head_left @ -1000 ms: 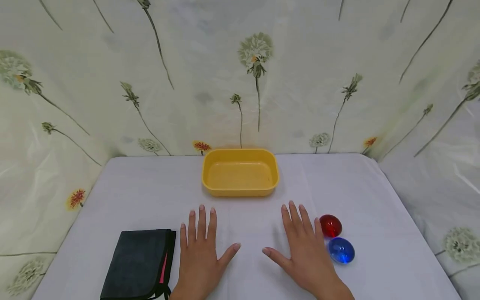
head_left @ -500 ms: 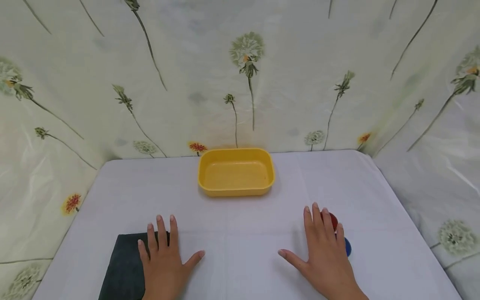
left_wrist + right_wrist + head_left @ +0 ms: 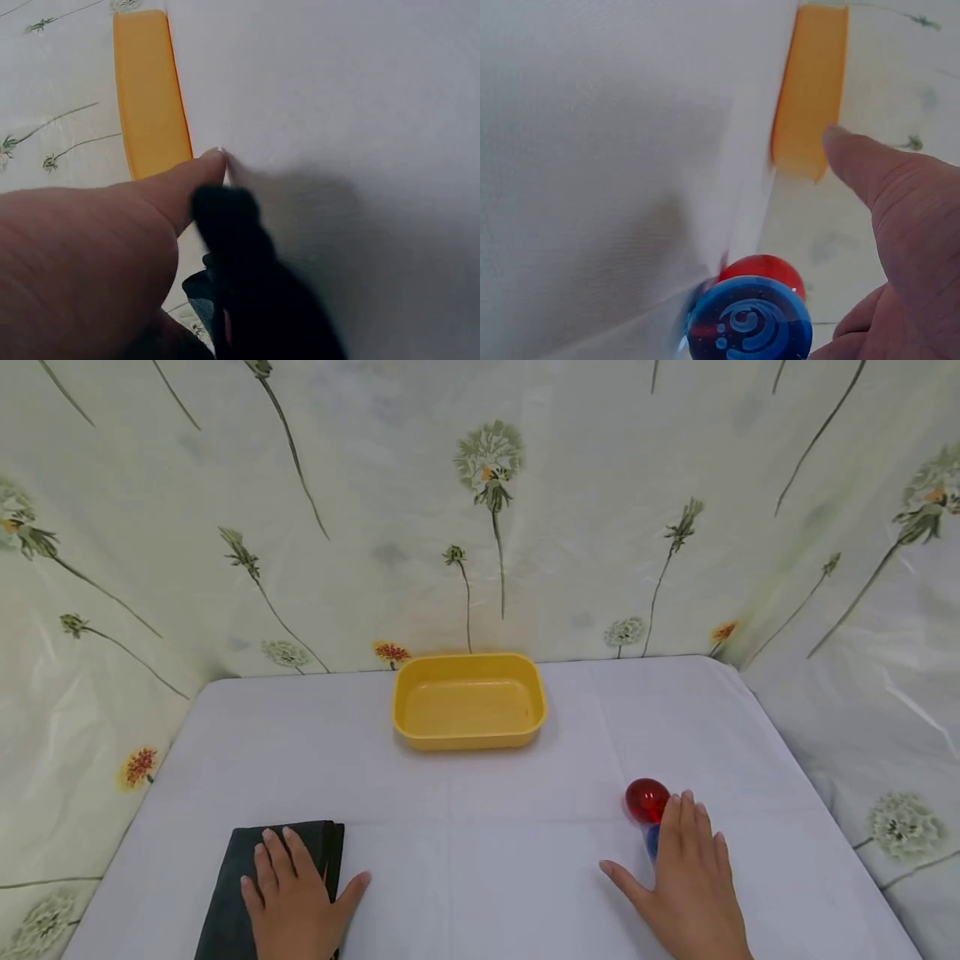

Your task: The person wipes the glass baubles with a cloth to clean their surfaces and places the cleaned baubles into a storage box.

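Note:
My left hand [image 3: 296, 897] is over a dark, flat, folded fabric case [image 3: 228, 881] on the left of the table, its fingers extended and its thumb spread past the case's right edge. Whether the palm touches it, I cannot tell. In the left wrist view the case [image 3: 277, 307] is a blurred dark shape beside the thumb. On the right, my right hand [image 3: 693, 885] has straight fingers and covers most of a clear blue ball [image 3: 652, 841]. Touching that ball is a clear red one [image 3: 647, 800], by the fingertips. The right wrist view shows a pale swirl on the blue ball [image 3: 750, 322].
A shallow yellow plastic tray [image 3: 468, 742] stands at the middle of the table's far edge. White cloth covers the table [image 3: 480, 860]. Sheeting printed with dandelions [image 3: 491, 460] hangs behind and along both sides.
My left hand has moved left, from beside the case to over it. My right hand has moved right, from left of the balls to over the blue one. The head view has shifted slightly.

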{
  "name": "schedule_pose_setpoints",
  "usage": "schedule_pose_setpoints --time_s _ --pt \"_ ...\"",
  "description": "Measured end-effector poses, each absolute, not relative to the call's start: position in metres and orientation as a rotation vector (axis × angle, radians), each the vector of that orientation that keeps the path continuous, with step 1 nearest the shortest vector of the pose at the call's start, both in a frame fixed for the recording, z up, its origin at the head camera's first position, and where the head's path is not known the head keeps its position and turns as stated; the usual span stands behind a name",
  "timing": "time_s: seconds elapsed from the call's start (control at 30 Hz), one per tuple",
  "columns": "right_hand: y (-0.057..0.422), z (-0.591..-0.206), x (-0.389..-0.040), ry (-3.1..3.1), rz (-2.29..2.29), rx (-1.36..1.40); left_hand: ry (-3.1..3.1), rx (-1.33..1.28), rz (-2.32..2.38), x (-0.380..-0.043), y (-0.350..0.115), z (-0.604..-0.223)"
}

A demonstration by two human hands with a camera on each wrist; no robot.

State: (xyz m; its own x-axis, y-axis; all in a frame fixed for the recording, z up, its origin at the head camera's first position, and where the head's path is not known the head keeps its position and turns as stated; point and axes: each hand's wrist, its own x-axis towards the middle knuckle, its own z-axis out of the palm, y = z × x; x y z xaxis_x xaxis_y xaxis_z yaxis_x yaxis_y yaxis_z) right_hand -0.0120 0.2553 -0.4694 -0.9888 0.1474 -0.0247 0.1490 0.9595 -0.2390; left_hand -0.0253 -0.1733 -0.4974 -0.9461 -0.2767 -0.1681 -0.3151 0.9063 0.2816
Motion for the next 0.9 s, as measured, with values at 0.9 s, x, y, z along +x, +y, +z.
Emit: schedule_pose_setpoints --time_s 0.9 --pt "0.264 -0.481 -0.012 3.087 -0.324 0.312 3.167 -0.258 0.228 -0.026 -0.172 -0.501"
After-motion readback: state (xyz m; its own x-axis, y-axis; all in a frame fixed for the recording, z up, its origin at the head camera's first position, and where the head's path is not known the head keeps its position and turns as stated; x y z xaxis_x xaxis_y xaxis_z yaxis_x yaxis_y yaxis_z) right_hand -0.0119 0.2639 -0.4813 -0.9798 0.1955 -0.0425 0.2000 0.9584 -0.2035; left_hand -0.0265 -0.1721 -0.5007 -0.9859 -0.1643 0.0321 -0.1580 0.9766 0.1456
